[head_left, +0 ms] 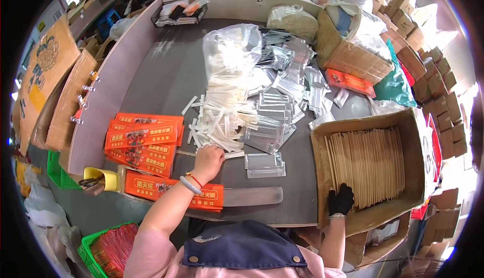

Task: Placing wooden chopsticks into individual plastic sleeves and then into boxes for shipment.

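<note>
Your left hand (207, 158) rests fingers-down on the loose white strips (218, 121) at frame centre; a sweep could scatter them into the clear sleeves (265, 164). Your gloved right hand (341, 199) curls onto the tan sticks (368, 159) in the box (322, 127), lower right; tugging may spill neighbours.

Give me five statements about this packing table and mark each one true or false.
1. The right hand wears a black glove. True.
2. The left hand rests on the orange packets. False: it lies at the near edge of the pile of white strips, with the orange packets off to its left.
3. The cardboard box by the right hand holds a row of thin tan sticks. True.
4. The left wrist is bare. False: it carries a pale bangle and a thin red cord.
5. A wire basket stands at the far side of the table. True.
</note>
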The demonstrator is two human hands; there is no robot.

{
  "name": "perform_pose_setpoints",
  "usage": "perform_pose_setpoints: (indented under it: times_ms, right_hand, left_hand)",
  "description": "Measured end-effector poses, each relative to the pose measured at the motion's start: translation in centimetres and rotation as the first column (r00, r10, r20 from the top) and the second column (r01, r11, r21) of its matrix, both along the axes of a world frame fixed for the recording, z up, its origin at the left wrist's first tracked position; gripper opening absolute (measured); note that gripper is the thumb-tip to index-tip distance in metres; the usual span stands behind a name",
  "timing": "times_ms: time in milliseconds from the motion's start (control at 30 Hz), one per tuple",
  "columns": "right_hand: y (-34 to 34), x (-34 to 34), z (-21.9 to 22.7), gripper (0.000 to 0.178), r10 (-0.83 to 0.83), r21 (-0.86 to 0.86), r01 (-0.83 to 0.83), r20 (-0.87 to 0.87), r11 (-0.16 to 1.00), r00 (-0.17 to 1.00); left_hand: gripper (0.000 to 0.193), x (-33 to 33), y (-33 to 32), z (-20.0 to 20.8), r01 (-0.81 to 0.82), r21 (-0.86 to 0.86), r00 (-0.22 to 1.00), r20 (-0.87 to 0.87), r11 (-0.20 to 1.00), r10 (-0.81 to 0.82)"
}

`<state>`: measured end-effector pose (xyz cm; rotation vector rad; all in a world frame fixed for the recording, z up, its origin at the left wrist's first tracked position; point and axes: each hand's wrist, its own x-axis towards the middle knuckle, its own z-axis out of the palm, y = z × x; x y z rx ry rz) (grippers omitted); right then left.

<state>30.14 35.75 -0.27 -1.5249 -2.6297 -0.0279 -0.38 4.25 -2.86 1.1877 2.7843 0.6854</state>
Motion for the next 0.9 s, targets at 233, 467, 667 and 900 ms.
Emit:
perform_pose_setpoints:
  times_ms: [233,467,667,900]
  right_hand:
    - [0.2,0.3,-1.2,0.017,0.008,-0.003,-0.008,0.047,1.0,0.999]
    - [0.2,0.6,-2.0,0.019,-0.019,-0.069,0.023,0.061,0.997,0.998]
    - [-1.9,-1.8,3.3,0.032,-0.647,-0.696,0.118,-0.572,0.708,0.505]
    - [-3.8,-2.5,3.5,0.024,0.27,-0.397,-0.508,-0.518,0.764,0.811]
  left_hand:
    - [0.01,-0.4,1.2,-0.3,0.041,-0.002,0.993,0.114,0.999,-0.04]
    - [0.023,3.6,7.8,0.8,0.119,0.077,0.993,-0.005,0.99,-0.119]
    - [0.023,3.0,8.3,0.6,0.124,-0.023,0.985,0.125,0.992,-0.121]
    - [0.028,5.7,3.4,5.7,0.336,0.022,0.795,0.53,0.942,-0.296]
